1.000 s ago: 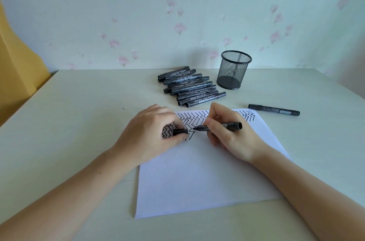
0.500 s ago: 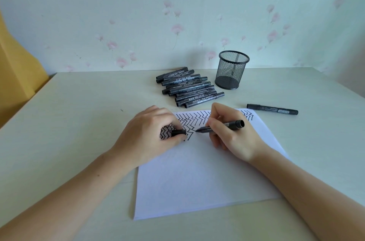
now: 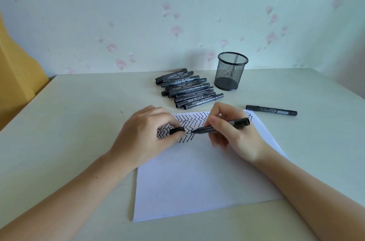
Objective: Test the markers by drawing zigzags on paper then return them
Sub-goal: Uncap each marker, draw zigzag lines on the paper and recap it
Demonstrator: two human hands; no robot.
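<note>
head | right grip [image 3: 235, 134] pinching uncapped marker [image 3: 221, 125], tip lying over paper [image 3: 197, 177] | left grip [image 3: 146, 138] holding cap [image 3: 177, 130]

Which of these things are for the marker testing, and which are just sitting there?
For the job:
- marker in the right hand
- its cap in the left hand
- paper with zigzags
- pile of markers
- single marker beside the paper
- mesh pen cup

Just there:
- table
- flowered wall

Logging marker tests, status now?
Left hand pinches cap. Right hand holds uncapped marker, tip over zigzags on paper. Cup empty, nothing in the way.
</note>
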